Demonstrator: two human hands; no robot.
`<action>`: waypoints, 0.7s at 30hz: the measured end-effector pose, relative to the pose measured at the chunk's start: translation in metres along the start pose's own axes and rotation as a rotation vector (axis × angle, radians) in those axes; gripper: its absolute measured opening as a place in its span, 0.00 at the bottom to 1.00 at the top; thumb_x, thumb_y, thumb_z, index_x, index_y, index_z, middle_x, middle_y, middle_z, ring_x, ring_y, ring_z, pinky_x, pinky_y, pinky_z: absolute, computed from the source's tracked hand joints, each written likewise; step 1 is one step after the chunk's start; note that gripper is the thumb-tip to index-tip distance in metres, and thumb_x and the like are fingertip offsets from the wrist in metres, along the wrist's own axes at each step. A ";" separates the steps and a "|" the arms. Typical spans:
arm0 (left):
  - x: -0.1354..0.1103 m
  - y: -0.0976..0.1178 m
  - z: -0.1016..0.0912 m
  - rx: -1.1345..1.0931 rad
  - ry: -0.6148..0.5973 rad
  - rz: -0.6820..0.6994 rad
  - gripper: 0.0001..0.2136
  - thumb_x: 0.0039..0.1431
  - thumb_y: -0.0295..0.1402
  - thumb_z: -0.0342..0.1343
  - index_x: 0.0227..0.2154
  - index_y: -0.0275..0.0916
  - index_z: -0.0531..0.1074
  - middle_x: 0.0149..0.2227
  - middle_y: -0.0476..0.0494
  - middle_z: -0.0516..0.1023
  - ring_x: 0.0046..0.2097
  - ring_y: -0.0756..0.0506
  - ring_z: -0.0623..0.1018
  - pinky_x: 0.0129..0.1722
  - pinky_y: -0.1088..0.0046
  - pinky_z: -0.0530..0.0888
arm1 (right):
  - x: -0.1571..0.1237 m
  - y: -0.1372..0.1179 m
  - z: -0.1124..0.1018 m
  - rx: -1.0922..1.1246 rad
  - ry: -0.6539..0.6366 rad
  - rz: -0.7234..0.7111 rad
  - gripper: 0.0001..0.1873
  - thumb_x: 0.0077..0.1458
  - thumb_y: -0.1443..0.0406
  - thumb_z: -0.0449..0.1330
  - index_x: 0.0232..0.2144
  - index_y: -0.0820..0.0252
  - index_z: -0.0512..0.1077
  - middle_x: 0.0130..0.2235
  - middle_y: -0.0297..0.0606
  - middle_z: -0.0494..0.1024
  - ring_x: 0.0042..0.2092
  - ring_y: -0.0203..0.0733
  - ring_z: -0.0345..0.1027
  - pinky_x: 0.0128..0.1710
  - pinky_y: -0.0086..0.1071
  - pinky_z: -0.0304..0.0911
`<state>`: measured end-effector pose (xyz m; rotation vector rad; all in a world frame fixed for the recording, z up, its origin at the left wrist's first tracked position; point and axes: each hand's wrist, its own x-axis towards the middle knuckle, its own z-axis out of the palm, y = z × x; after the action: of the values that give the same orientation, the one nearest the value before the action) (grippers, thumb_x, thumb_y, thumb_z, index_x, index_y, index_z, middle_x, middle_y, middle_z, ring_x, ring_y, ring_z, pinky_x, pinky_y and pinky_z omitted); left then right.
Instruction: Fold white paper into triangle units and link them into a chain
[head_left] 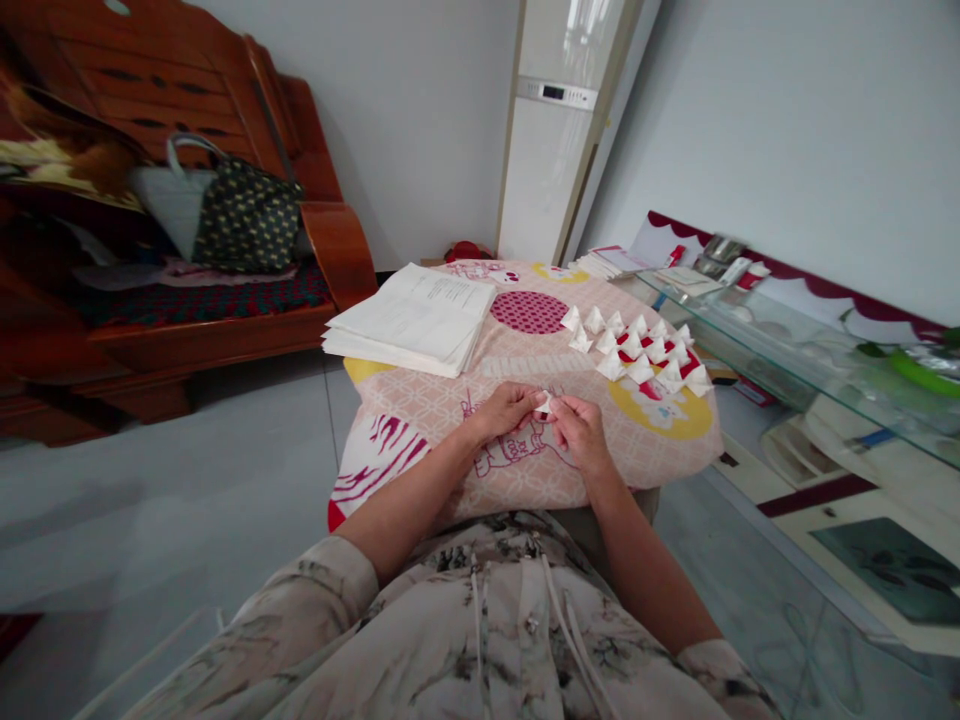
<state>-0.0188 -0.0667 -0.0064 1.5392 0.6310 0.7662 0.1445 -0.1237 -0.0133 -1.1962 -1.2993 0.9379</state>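
Note:
My left hand and my right hand meet over a small table covered with a pink patterned cloth. Both pinch a small folded white paper piece between their fingertips. Several finished folded white paper triangles lie in rows on the cloth, beyond my right hand. A stack of white paper sheets rests on the far left part of the cloth.
A red wooden bench with a dark patterned bag stands at the left. A tall white appliance is in the corner. A glass-topped table with boxes and containers runs along the right. Grey floor lies to the left.

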 end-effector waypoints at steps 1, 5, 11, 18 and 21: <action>0.000 0.000 0.000 0.004 0.012 -0.004 0.24 0.60 0.55 0.55 0.24 0.36 0.68 0.14 0.57 0.62 0.14 0.56 0.59 0.15 0.80 0.55 | 0.000 0.000 0.000 -0.003 0.005 -0.004 0.21 0.55 0.49 0.61 0.21 0.58 0.71 0.12 0.26 0.62 0.14 0.30 0.50 0.15 0.27 0.45; -0.001 0.001 -0.001 -0.027 0.030 -0.031 0.23 0.60 0.53 0.56 0.26 0.35 0.70 0.15 0.56 0.64 0.14 0.56 0.60 0.15 0.80 0.54 | 0.001 0.002 0.000 0.012 0.053 -0.004 0.21 0.55 0.50 0.62 0.20 0.57 0.68 0.12 0.26 0.61 0.14 0.30 0.48 0.15 0.28 0.41; -0.001 0.000 -0.003 -0.072 0.091 -0.106 0.19 0.60 0.47 0.59 0.24 0.36 0.68 0.14 0.58 0.61 0.13 0.57 0.58 0.13 0.81 0.53 | 0.002 0.003 0.000 0.006 0.113 -0.005 0.20 0.55 0.52 0.62 0.19 0.57 0.68 0.11 0.26 0.61 0.14 0.30 0.48 0.15 0.28 0.42; 0.003 -0.004 -0.002 -0.072 0.144 -0.034 0.17 0.62 0.44 0.57 0.26 0.36 0.68 0.17 0.54 0.69 0.15 0.55 0.66 0.15 0.81 0.60 | 0.002 -0.001 0.001 -0.083 0.162 -0.113 0.22 0.59 0.52 0.60 0.18 0.57 0.69 0.17 0.31 0.70 0.19 0.33 0.59 0.21 0.28 0.56; 0.006 -0.004 -0.002 -0.204 0.145 -0.030 0.17 0.59 0.45 0.61 0.32 0.35 0.69 0.24 0.48 0.77 0.22 0.52 0.76 0.21 0.80 0.70 | 0.001 -0.001 0.002 -0.246 0.245 -0.232 0.20 0.60 0.54 0.59 0.20 0.57 0.73 0.20 0.33 0.73 0.22 0.36 0.63 0.25 0.30 0.59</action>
<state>-0.0158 -0.0603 -0.0096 1.2935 0.6595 0.8973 0.1421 -0.1224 -0.0120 -1.2702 -1.3448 0.4580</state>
